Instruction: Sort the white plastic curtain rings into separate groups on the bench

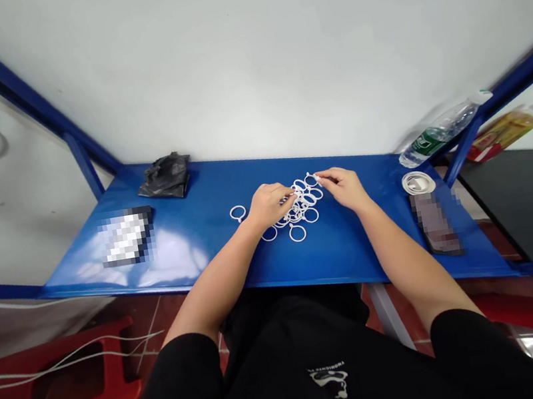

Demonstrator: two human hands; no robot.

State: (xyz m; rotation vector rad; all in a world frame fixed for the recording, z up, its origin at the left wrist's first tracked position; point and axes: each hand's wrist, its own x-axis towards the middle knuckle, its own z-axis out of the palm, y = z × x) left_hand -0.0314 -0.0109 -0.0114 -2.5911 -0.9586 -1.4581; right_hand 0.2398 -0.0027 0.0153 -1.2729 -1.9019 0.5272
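Note:
A loose pile of white rings (pixel 297 233), each with a small knob or eyelet, lies on the blue table (pixel 210 195); they look like plastic curtain rings. My left hand (pixel 270 204) is over the left side of the pile, its thumb and fingertips pinched together. What is between those fingertips is too small to make out. At the pile's far right edge, my right hand (pixel 344 188) pinches one white ring (pixel 311 181) by its knob side. A single white ring (pixel 238 213) lies apart, left of my left hand.
A crumpled black plastic bag (pixel 166 177) sits at the back left, near a blurred-out item (pixel 128 237). On the right are a water bottle (pixel 440 131) leaning by the frame, a coiled white cable (pixel 418 183) and a blurred phone-like object (pixel 435 223). A wall (pixel 264 58) stands behind.

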